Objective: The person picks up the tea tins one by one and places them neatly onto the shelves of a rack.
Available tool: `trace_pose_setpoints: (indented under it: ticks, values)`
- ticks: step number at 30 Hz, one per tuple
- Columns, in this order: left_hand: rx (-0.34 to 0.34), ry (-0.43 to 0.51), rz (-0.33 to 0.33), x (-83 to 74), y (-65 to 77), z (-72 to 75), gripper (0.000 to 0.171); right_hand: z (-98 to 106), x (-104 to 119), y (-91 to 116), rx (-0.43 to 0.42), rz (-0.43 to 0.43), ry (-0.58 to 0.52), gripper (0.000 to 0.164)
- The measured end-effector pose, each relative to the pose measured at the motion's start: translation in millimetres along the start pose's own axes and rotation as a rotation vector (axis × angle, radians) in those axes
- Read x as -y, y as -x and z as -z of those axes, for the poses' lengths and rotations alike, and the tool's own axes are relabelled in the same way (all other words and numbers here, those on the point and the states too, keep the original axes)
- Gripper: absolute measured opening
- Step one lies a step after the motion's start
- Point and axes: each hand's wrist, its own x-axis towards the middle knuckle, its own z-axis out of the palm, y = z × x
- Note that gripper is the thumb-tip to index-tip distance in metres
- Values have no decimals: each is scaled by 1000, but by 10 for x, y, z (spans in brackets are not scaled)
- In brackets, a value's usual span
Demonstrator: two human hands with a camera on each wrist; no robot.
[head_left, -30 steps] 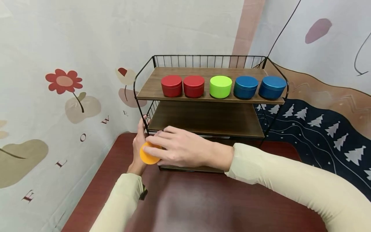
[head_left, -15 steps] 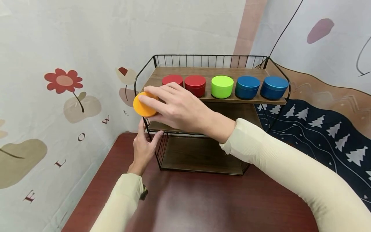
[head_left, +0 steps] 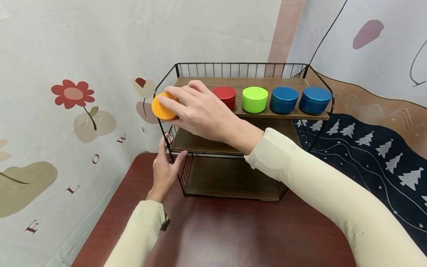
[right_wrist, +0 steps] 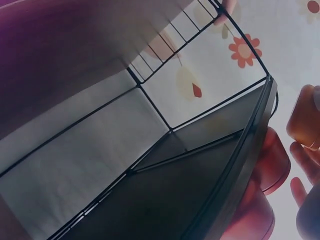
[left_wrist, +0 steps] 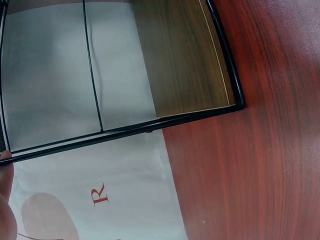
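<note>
My right hand [head_left: 200,109] holds an orange round tin [head_left: 161,107] at the left front corner of the rack's top shelf [head_left: 240,82]. In the right wrist view the orange tin [right_wrist: 301,118] appears at the right edge, beyond the shelf board and apart from it. With thumb and fingers on either side, my left hand [head_left: 164,171] grips the left post of the black wire rack. Along the top shelf stand a red tin [head_left: 224,97], a green tin [head_left: 255,100] and two blue tins [head_left: 284,101]. Another red tin [right_wrist: 274,162] is hidden behind my right hand in the head view.
The rack has a middle shelf [head_left: 267,133] and a bottom shelf [head_left: 233,178], with wire sides. It stands on a dark red table [head_left: 233,230]. A printed cloth [head_left: 110,44] hangs behind and to the left.
My right hand has risen from beside the left hand, bringing the orange tin up to the top shelf's left corner. It now covers one red tin. My left hand stays at the post.
</note>
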Motion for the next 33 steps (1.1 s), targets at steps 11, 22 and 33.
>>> trace_pose_setpoints:
  ticks: [11, 22, 33]
  values:
    - [8, -8, 12, -7, -14, 8, 80, -18, -22, -107, 125, -95, 157, 40]
    - [11, 10, 11, -24, -9, 5, 83, -57, -54, -133, 208, -183, 185, 44]
    - [9, -6, 16, -13, 7, 34, 79, -89, -36, -222, 330, -243, 254, 46]
